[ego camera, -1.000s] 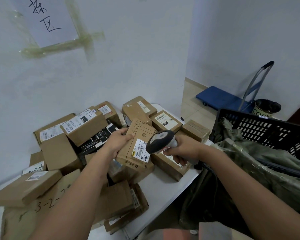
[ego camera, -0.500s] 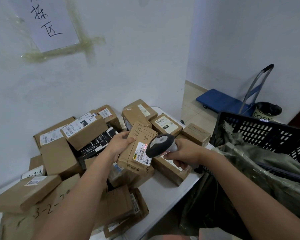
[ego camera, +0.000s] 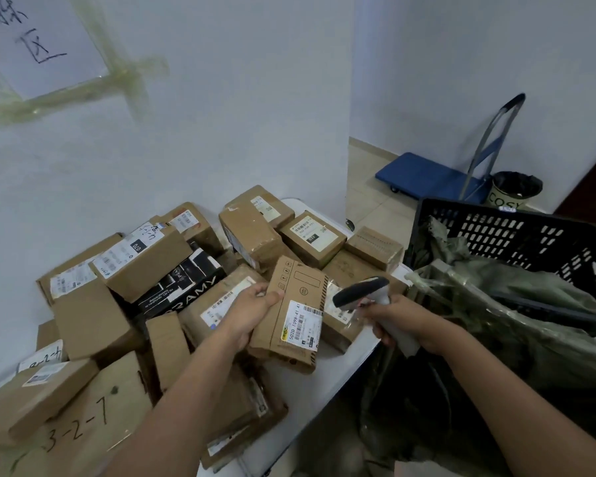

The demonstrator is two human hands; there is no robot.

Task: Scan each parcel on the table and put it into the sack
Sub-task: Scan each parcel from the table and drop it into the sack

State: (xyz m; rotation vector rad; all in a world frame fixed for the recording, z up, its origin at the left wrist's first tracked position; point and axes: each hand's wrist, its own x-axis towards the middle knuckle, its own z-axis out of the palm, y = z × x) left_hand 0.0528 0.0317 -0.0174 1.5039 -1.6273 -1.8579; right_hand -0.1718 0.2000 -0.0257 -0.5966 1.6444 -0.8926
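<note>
My left hand (ego camera: 247,313) grips a flat brown cardboard parcel (ego camera: 295,308) by its left edge, tilted above the table, its white barcode label facing up. My right hand (ego camera: 398,321) holds a grey and black handheld scanner (ego camera: 360,294) just to the right of that label, its head pointing at the parcel. Several more cardboard parcels (ego camera: 141,259) lie piled on the white table (ego camera: 327,383). The green sack (ego camera: 516,311) hangs open at the right, draped in a black plastic crate (ego camera: 516,232).
A black printed box (ego camera: 179,287) lies among the pile. A wall runs behind the table with a taped paper sign (ego camera: 42,39). On the floor at the far right stand a blue platform trolley (ego camera: 430,175) and a small bin (ego camera: 511,191).
The parcel in my left hand has come lower and toward me. The scanner has drawn back slightly to the right, and the red scan light seen half a second ago is gone.
</note>
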